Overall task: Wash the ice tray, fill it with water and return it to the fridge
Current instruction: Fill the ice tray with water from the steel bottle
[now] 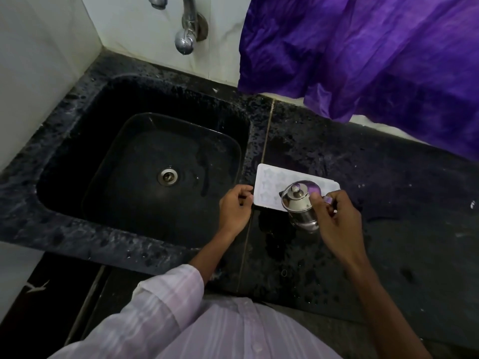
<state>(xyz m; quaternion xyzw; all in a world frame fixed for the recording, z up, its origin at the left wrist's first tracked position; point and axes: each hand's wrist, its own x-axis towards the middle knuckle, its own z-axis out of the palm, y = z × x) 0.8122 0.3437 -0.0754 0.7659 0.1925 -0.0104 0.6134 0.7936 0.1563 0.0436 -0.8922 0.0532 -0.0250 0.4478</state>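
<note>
the black speckled stone counter (388, 203) ran across the middle of the frame in front of me, with a deep black sink (77, 141) sunk into its left half. a thin pale seam (267, 133) cut the slab just right of the sink. my white ice tray (269, 177) lay flat on the counter at centre right, its left end over that seam. water drops (298, 275) dotted the wet stone at lower centre.

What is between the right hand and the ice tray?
A lidded steel jug: the right hand grips it by its handle side, and it overlaps the white ice tray. The head view shows this.
</note>
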